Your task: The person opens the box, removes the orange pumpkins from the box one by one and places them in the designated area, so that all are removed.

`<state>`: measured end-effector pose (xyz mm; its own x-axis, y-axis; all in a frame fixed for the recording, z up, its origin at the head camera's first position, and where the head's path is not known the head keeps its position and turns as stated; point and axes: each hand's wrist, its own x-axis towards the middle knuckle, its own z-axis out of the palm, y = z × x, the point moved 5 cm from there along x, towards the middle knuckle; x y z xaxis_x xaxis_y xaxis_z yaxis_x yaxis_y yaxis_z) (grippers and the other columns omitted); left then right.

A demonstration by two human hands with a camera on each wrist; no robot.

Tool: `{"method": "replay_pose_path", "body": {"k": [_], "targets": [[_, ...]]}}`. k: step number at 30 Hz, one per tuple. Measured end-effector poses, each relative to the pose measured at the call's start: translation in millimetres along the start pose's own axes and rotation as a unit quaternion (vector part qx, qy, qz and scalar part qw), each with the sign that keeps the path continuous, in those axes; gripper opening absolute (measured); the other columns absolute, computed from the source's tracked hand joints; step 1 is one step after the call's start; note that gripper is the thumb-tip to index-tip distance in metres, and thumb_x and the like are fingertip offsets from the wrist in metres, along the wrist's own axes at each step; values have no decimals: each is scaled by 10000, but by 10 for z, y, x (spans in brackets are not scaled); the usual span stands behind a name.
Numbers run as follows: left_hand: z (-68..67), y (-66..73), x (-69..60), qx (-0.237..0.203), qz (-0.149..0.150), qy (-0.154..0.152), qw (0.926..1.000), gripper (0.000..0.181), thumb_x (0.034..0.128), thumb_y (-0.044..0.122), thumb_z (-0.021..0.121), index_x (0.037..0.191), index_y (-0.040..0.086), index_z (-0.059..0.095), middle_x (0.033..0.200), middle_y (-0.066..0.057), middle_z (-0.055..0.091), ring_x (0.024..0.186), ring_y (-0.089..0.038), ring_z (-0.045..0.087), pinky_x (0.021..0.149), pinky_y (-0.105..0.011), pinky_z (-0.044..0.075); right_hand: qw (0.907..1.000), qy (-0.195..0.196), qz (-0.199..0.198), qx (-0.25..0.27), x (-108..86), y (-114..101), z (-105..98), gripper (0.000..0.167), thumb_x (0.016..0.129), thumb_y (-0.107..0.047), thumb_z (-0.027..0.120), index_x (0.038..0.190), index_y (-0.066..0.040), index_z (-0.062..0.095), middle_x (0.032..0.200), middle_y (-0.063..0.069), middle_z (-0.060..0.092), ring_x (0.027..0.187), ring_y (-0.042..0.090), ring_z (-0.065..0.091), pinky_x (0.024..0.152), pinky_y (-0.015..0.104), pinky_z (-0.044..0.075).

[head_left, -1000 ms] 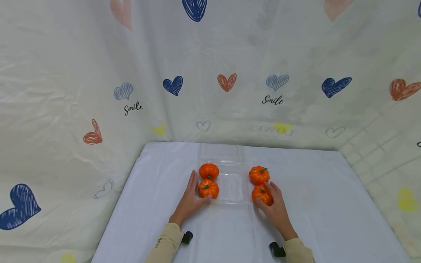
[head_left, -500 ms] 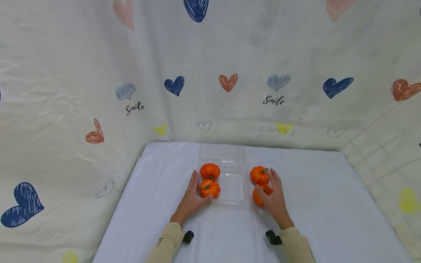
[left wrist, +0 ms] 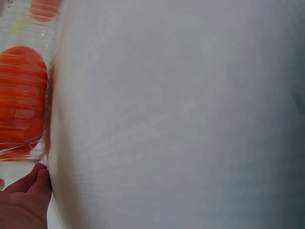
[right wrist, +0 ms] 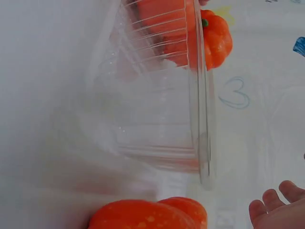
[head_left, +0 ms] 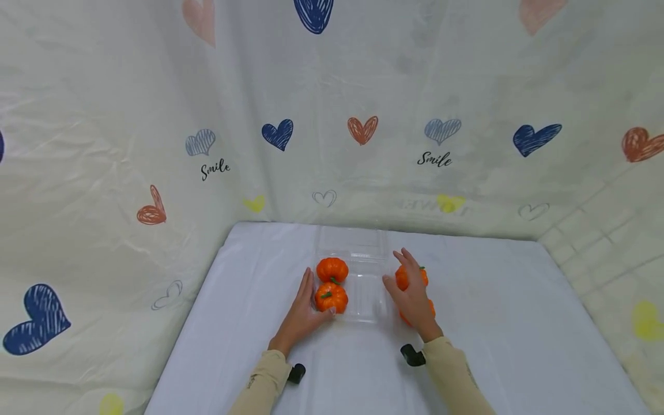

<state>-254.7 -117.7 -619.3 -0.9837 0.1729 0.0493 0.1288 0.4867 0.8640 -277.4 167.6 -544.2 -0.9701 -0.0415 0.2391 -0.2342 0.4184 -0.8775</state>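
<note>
The right hand point(head_left: 413, 297) has moved toward 11 o'clock, off the near right pumpkin point(head_left: 405, 317) and closer to the box point(head_left: 365, 297); the left hand and the pumpkins stay put. The right hand hangs with thumb and fingers apart and nothing between them, covering parts of both right pumpkins in the head view. In the right wrist view its fingertips stand clear of the box.

From the box's middle, the far right pumpkin point(head_left: 402, 279) lies at 3 o'clock and the near right one at 4, both on the table point(head_left: 358, 369). Inside the box, the far left pumpkin point(head_left: 332, 269) sits at 9 o'clock and the near left pumpkin point(head_left: 332, 297) at 7 to 8. The lid point(head_left: 351, 242) lies open at 12. The left hand point(head_left: 301, 319), at 8 o'clock, rests against the box, its thumb and straight fingers apart around the near left corner.
</note>
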Motion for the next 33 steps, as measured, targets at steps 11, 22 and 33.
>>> {"method": "replay_pose_path", "body": {"k": [11, 22, 33], "targets": [[-9, -8, 5, 55, 17, -32, 10000, 1175, 914, 561, 782, 1733, 102, 76, 1805, 20, 7, 1619, -246, 210, 1258, -528, 268, 9986, -502, -145, -20, 196, -169, 323, 659, 1057, -274, 681, 1652, -162, 420, 1755, 84, 253, 1595, 379, 236, 1210, 716, 265], [1, -15, -2, 14, -1, -35, 10000, 1192, 902, 592, 788, 1737, 127, 76, 1803, 35, 10, 1621, -261, 205, 1250, -564, 267, 9949, -970, -286, -64, 287, -302, 582, 642, 1056, -291, 679, 1641, -173, 445, 1743, 92, 293, 1582, 374, 283, 1209, 695, 284], [5, -39, 10, 45, 145, -4, 9999, 1171, 919, 591, 774, 1734, 111, 82, 1804, 23, 16, 1620, -249, 205, 1251, -532, 267, 9904, -1346, -260, -157, 392, -338, 823, 646, 1037, -241, 688, 1635, -144, 462, 1725, 115, 331, 1576, 384, 296, 1220, 686, 274]]}}
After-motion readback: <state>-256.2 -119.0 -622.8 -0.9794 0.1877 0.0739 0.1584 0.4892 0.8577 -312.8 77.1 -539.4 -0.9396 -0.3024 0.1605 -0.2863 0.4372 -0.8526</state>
